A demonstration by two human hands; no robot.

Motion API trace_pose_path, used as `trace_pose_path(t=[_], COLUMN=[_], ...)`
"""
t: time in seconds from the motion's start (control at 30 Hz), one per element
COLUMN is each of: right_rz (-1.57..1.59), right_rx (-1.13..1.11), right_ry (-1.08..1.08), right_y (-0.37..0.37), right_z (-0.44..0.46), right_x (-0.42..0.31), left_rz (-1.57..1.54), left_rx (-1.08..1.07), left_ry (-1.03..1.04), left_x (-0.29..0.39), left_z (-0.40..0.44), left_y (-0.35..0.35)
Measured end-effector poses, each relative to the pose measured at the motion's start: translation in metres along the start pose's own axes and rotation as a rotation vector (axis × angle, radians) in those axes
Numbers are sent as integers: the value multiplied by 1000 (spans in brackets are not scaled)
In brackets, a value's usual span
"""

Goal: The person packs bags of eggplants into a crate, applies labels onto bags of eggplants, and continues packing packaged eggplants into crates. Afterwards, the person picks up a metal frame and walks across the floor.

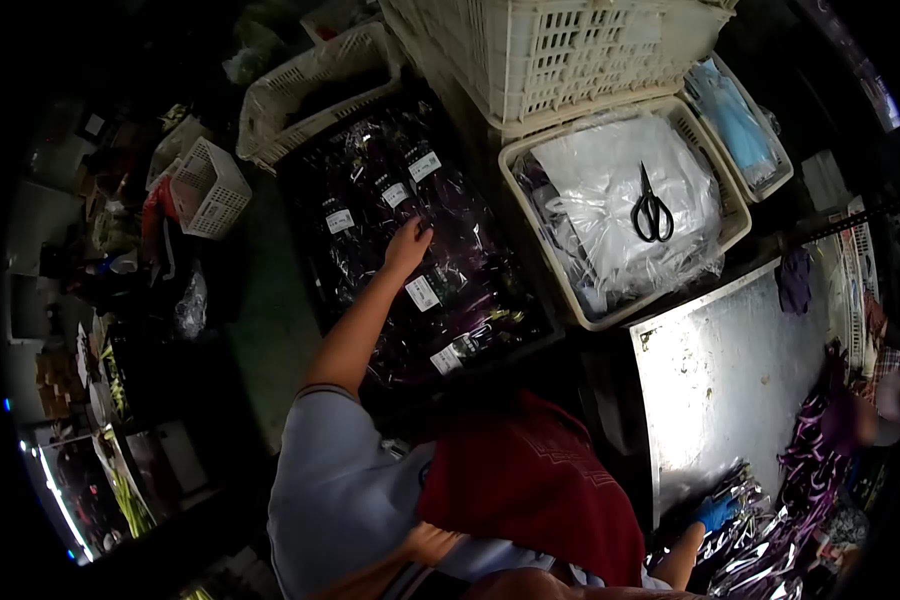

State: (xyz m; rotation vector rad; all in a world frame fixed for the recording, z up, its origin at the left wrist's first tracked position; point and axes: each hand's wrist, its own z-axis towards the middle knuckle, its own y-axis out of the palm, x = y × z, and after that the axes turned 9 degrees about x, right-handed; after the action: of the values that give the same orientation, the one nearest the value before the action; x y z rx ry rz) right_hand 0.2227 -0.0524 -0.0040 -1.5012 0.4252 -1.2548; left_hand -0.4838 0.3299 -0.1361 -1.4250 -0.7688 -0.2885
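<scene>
My left hand (407,248), bare, has its fingers curled onto a dark plastic-wrapped package (442,232) in the black crate at the centre. Several such packages there hold dark purple produce and carry white labels (395,194). At the lower right my right hand (714,512), in a blue glove, touches glossy plastic-wrapped purple produce (755,530) on the metal table (710,390). Its fingers blend into the glare and the wrapping, so their closure is unclear.
Black scissors (652,215) lie on clear plastic bags (610,180) in a white basket (515,160) right of the crate. Large white crates (570,60) stand behind it. A side basket holds blue items (735,120). Another person (880,390) is partly visible at the right edge.
</scene>
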Motion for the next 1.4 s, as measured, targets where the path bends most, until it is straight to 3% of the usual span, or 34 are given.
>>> trace_pose_path(t=[0.03, 0.1, 0.13, 0.17, 0.23, 0.3, 0.37, 0.47, 0.5, 0.57, 0.6, 0.7, 0.8, 0.9, 0.93, 1.03, 1.07, 1.13, 1.23, 1.27, 1.3, 1.33, 1.4], right_rz=[-34, 706, 88, 440, 615, 1041, 1235, 1292, 1306, 1459, 1655, 1455, 1401, 1329, 1301, 1258, 1255, 1262, 1244, 1225, 1206, 1263, 1254], right_rx=[54, 306, 171, 254, 396, 240, 192, 111, 55, -133, -367, -182, -154, -303, -198, -188, -311, -230, -265, -289, -313, -196, -248], right_ry=[-50, -107, -298, -302, -438, -404, -512, -788, -877, -972, -945, -1158, -1306, -1452, -1540, -1618, -1632, -1688, -1704, -1688, -1670, -1668, -1611], right_y=[7, 24, 1, -2, -29, -70, -112, -159, -170, -186, -190, -179, -220, -238, -233, -227, -216, -232, -240, -216, -204, -205, -201], right_z=[-2, -7, -8, -11, -23, -46, -71, -99, -107, -124, -134, -152, -190, -218, -224, -241, -243, -256, -270, -270, -271, -275, -277], right_x=[-3, -11, -20, -36, -65, -110, -157, -213, -229, -254, -267, -302, -322, -337, -343, -351, -355, -356, -361, -367, -371, -374, -379], left_rz=[150, 449, 423, 398, 225, 82, -63, -88, -19, 41, 76, 49, 27, 22, 23, 48, 49, 54, 18, -184, -261, -156, 38], left_rx=[9, -37, -36, -33, 66, 73, 48, -204, -388, -355, -406, -385, -412, -389, -374, -352, -322, -260, -341, -402, -317, -190, 56], left_ry=[75, 109, 114, 119, 284, 390, 558, 482, 454, 536, 544, 568, 537, 535, 540, 545, 569, 620, 582, 531, 544, 543, 486], left_x=[3, 19, 19, 18, 10, 20, 43, 36, 31, 18, 11, 8, 1, 1, 1, 6, 4, 1, 2, -7, -11, -7, -1], left_z=[1, -7, -9, -11, -19, -42, -85, -150, -163, -184, -185, -184, -179, -181, -181, -180, -181, -181, -172, -161, -151, -141, -122], left_y=[10, 21, 20, 18, -3, -26, -51, -51, -50, -44, -41, -41, -40, -38, -38, -44, -43, -42, -47, -42, -43, -54, -70])
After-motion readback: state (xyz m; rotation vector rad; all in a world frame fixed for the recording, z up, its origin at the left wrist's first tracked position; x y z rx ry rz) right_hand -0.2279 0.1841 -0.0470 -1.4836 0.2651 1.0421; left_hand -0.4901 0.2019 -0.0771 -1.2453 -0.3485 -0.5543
